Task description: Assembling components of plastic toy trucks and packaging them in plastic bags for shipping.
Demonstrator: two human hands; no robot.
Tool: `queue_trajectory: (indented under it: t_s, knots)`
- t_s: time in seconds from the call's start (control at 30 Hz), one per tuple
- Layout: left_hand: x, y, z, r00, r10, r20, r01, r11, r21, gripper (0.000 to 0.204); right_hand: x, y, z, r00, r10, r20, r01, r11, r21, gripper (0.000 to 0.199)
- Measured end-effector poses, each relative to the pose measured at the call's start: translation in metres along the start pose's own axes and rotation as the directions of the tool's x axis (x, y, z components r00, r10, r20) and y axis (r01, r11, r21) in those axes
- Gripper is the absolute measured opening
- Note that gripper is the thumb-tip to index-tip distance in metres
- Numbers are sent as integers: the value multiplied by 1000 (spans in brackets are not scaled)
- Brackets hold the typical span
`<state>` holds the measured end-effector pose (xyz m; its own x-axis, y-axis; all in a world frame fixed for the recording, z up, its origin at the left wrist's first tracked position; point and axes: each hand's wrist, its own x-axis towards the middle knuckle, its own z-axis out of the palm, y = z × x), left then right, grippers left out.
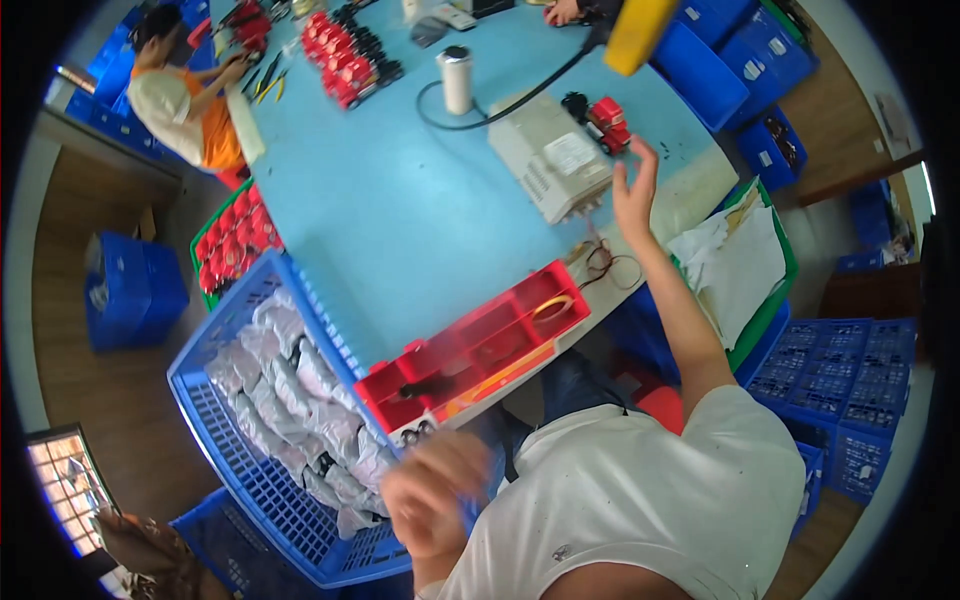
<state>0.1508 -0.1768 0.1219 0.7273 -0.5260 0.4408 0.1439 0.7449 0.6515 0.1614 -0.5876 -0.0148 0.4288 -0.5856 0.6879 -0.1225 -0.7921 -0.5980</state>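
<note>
My right hand (635, 195) reaches over the far right part of the table, thumb and fingers apart, holding nothing. Just beyond its fingertips stands a small red toy truck (608, 122) with black parts. I cannot tell whether they touch. A beige metal box (553, 160) lies left of that hand. My left hand (437, 490) is low, in front of my body, beside the blue basket (232, 478). Motion smears its fingers, so their grip and anything in them cannot be made out. Several silvery wrapped packages (300, 395) fill the basket.
A red divided tray (475, 352) lies along the near edge of the blue table (400, 230). A white cylinder (456, 80) stands near a black cable. Red toy trucks (345, 60) stand in rows farther back. A co-worker (185, 100) sits at the far left. A green-rimmed bin (790, 270) holds paper.
</note>
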Motion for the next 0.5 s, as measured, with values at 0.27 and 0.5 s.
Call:
queue_trajectory:
  t_s: [0.27,0.5]
  knots:
    - [148,-129,177,872,-77,483,421,620,-662,39,82,262,52,814,485,319,-257,794,-552,60]
    - [173,-180,192,860,-108,499,333,859,-389,52,85,266,29,720,541,435,-281,800,-531,56]
